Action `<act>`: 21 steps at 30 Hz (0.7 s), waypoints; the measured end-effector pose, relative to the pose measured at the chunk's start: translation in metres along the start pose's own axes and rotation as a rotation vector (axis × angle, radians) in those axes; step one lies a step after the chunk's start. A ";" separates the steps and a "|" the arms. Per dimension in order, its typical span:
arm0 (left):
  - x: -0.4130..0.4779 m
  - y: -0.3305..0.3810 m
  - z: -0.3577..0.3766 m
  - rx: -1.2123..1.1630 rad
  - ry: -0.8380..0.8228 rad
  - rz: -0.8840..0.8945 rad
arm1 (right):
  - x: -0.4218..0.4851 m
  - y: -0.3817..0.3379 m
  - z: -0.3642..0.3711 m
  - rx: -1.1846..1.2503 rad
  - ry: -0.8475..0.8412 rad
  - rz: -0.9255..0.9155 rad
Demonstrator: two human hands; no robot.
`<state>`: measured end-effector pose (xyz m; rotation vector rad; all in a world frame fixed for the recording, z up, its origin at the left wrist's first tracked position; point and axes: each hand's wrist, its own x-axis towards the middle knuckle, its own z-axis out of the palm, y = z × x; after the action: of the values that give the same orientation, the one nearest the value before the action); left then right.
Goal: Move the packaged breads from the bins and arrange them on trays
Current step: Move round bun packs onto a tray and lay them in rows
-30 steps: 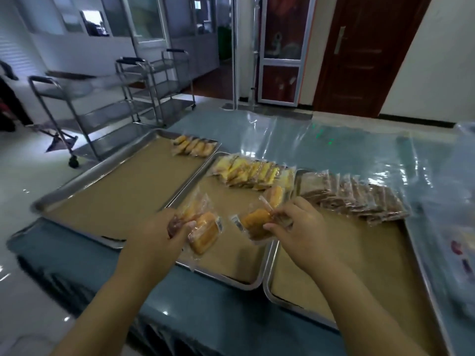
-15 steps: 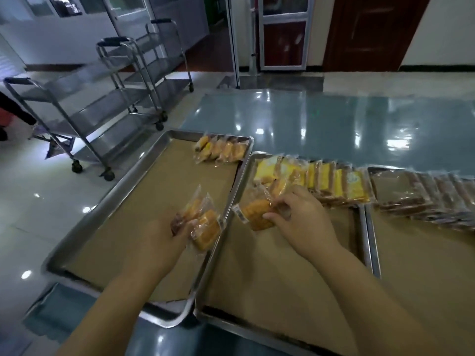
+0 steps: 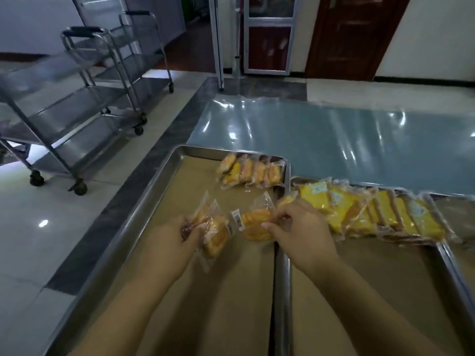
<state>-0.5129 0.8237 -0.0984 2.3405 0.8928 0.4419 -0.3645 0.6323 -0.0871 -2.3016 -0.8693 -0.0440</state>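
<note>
My left hand (image 3: 177, 240) grips a few clear packets of orange bread (image 3: 214, 235) above the left steel tray (image 3: 151, 201), which is lined with brown paper. My right hand (image 3: 300, 232) pinches another orange bread packet (image 3: 254, 224) with a barcode label, held over the left tray's right side. A short row of orange bread packets (image 3: 250, 172) lies in that tray's far right corner. On the middle tray (image 3: 282, 291) a row of yellow bread packets (image 3: 372, 211) runs along the far edge.
The trays sit side by side on a table under shiny blue-green plastic (image 3: 334, 140). A third tray's edge (image 3: 460, 273) shows at the right. Steel trolleys (image 3: 77, 104) stand on the tiled floor to the left. Doors lie beyond.
The view has swung left and closer. Both hands carried their packets leftward; the right hand's packet went from over the middle tray to over the left tray.
</note>
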 end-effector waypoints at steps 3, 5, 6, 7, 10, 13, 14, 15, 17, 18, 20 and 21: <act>0.044 -0.029 -0.016 -0.008 -0.033 0.046 | 0.029 -0.035 0.038 -0.012 0.008 0.035; 0.073 -0.047 -0.023 -0.008 -0.043 0.067 | 0.051 -0.058 0.062 -0.015 0.021 0.051; 0.088 -0.054 -0.026 -0.003 -0.044 0.078 | 0.065 -0.068 0.073 -0.020 0.031 0.053; 0.103 -0.061 -0.027 0.001 -0.038 0.092 | 0.078 -0.077 0.085 -0.030 0.037 0.051; 0.147 -0.077 -0.028 0.002 -0.009 0.130 | 0.119 -0.094 0.114 -0.069 0.054 0.049; 0.186 -0.086 -0.022 -0.013 0.024 0.163 | 0.157 -0.102 0.137 -0.078 0.073 0.062; 0.198 -0.088 -0.019 -0.019 0.030 0.177 | 0.168 -0.104 0.144 -0.087 0.077 0.063; 0.209 -0.090 -0.016 -0.026 0.032 0.189 | 0.178 -0.104 0.152 -0.097 0.078 0.063; 0.230 -0.095 -0.007 -0.023 0.018 0.207 | 0.195 -0.101 0.166 -0.111 0.066 0.090; 0.238 -0.097 -0.002 -0.007 0.005 0.208 | 0.202 -0.099 0.173 -0.110 0.049 0.122; 0.250 -0.101 0.011 0.024 -0.032 0.196 | 0.213 -0.095 0.188 -0.089 0.005 0.191; 0.254 -0.104 0.018 0.035 -0.054 0.195 | 0.217 -0.092 0.195 -0.095 -0.018 0.209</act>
<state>-0.3725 1.0536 -0.1534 2.4705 0.6544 0.4431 -0.2884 0.9255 -0.1304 -2.4731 -0.6439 0.0269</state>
